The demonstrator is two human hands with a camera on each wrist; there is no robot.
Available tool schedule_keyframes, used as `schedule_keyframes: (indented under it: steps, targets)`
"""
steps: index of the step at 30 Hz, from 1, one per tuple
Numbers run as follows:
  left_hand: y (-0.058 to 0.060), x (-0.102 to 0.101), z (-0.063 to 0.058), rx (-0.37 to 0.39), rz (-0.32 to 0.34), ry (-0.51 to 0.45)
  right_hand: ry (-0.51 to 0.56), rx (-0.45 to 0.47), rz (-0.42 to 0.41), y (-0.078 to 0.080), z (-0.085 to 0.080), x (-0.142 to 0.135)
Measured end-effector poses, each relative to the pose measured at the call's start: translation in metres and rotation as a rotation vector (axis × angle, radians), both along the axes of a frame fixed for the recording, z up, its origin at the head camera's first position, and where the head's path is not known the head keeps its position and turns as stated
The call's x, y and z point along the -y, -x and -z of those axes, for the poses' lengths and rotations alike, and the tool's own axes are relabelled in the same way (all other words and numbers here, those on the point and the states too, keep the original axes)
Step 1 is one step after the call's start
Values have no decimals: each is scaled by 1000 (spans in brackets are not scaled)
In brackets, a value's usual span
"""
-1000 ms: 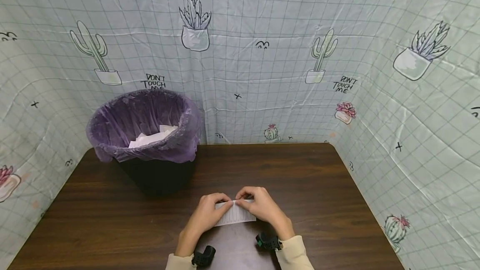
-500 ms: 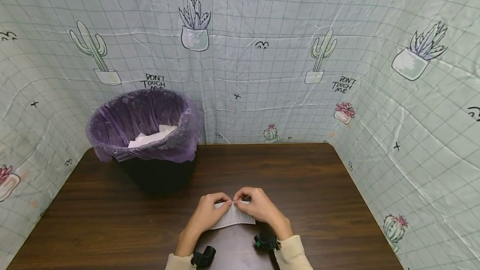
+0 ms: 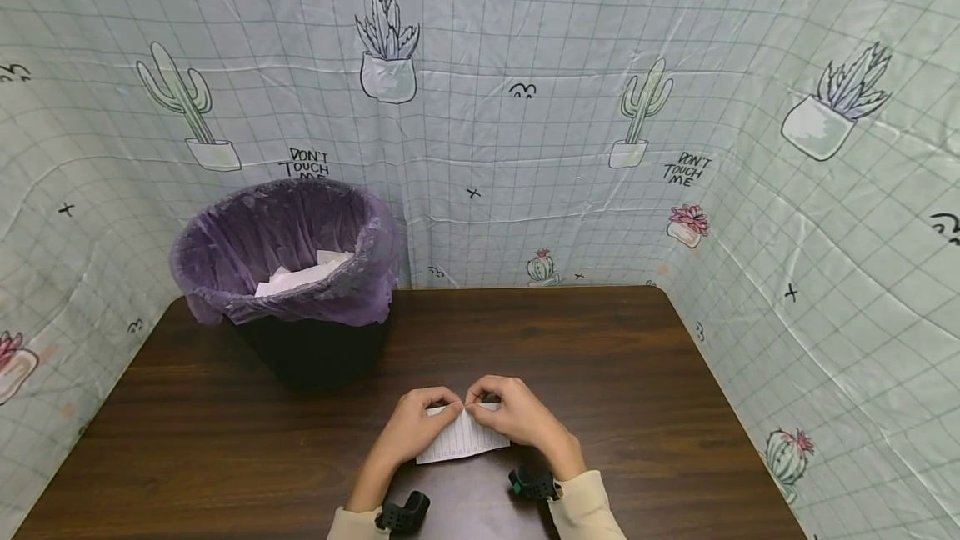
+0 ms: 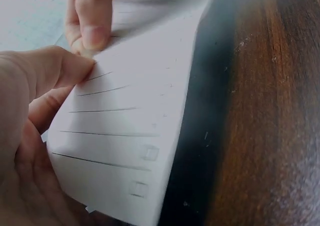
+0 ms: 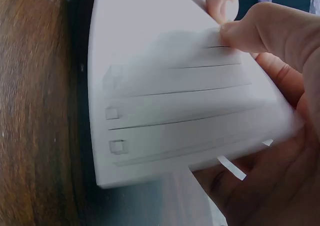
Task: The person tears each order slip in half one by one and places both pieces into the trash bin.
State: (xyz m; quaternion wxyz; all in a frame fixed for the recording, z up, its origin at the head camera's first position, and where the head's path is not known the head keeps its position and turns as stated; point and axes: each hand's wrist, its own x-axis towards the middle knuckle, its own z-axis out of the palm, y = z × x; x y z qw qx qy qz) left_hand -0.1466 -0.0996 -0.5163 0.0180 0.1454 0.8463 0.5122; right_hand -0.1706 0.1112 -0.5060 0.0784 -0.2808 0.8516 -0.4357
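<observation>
A white sheet of paper, printed with ruled lines and a row of small boxes, hangs from my two hands low in the head view. My left hand pinches its far edge near the middle between thumb and fingers. Right beside it, my right hand pinches the same edge, the thumb tips almost meeting. In the left wrist view the paper bends, with a slanting edge running out from the pinch. The right wrist view has the paper blurred at its near end, with small white slips under the right palm.
At the back left of the brown wooden table stands a black bin lined with a purple bag. White paper pieces lie inside it. A patterned cloth surrounds the table's back and sides.
The paper's left end has swung down and leftward, toward my body, and its near edge now slants. Both hands keep their pinch, shifting only slightly. The bin stays put.
</observation>
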Motion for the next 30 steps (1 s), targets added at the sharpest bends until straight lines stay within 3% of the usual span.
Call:
schedule_keyframes:
  steps: [6,14,20,30]
  targets:
    - [0,3,0,-2,9,-11,13,12,9,1,1,-2]
    - [0,9,-4,-6,-53,-13,-42,-5,126,4,-2,-13]
    - [-1,16,-6,33,-76,-33,-39,-15,175,8,1,-22]
    - [0,26,-6,23,-110,46,-47,2,221,11,5,-32]
